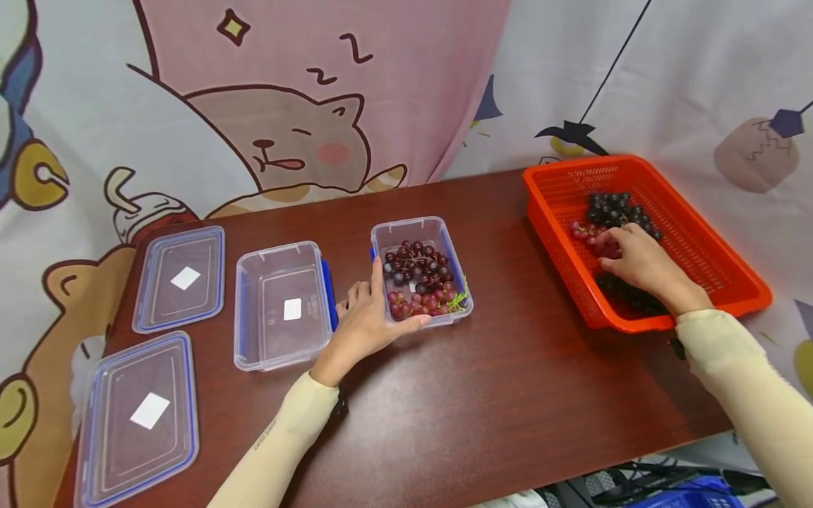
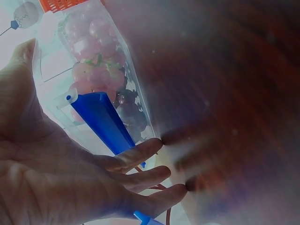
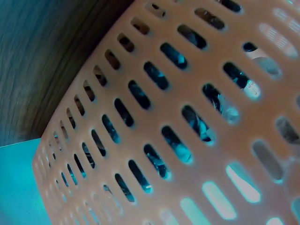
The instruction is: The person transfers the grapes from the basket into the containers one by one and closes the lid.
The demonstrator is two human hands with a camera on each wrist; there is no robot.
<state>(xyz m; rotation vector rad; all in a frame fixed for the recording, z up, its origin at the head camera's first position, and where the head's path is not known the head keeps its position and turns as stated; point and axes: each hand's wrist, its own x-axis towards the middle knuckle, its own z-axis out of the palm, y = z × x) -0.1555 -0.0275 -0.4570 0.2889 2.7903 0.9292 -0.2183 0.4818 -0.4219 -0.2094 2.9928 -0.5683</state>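
Sleeves come first, pale ones, low in my head view, and they lead up to the two hands.

I see the left hand (image 1: 364,321) resting against the near left corner of the grape box (image 1: 420,270). Its fingers lie mostly straight along the left wall and the thumb runs along the near wall. The wrist view shows the same: flat fingers (image 2: 140,154) by the blue clip (image 2: 104,124), touching the see-through wall, not curled round it. I think it sits there to keep the box from sliding.

My right hand (image 1: 641,264) is down inside the red basket (image 1: 730,279), on top of the grapes (image 1: 610,212) there. The fingers bend down over some reddish grapes, so I judge it is pinching a bunch, but the grip itself is hidden. The right wrist view only shows the basket wall (image 3: 178,122) full of slots, very close.

The hands are well apart, with bare table (image 1: 508,367) between them. The basket grapes lie right under the right hand, and some dark ones are near the wrist. The box is already partly filled with red and dark grapes.

Further left sits an empty box (image 1: 282,305), just beside the left hand. Past that lie two lids (image 1: 181,279), one behind the other (image 1: 136,416), each with a white label. A cartoon curtain (image 1: 286,106) hangs at the back.
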